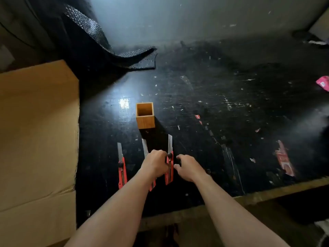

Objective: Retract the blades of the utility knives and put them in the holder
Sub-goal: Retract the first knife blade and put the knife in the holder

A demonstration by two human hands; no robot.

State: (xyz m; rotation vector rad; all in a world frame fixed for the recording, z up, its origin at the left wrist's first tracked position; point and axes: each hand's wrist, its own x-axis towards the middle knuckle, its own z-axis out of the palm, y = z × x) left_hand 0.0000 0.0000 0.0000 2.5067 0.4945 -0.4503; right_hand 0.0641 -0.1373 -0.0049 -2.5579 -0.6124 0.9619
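Observation:
Three red utility knives lie side by side on the black table, blades out and pointing away from me. The left knife (122, 171) lies untouched. The middle knife (145, 148) is mostly hidden under my left hand (155, 164). My left hand's fingers close on the right knife (169, 164) near its black slider knob. My right hand (188, 167) hovers just right of that knife, fingers curled and apart, holding nothing. A small square wooden holder (145, 115) stands empty just beyond the knives.
A large cardboard box (37, 132) fills the left side. A black perforated mat (114, 50) curls up at the back. Red paper scraps (284, 158) lie to the right, a pink wrapper (323, 82) at the far right. The table's front edge (267, 192) runs below.

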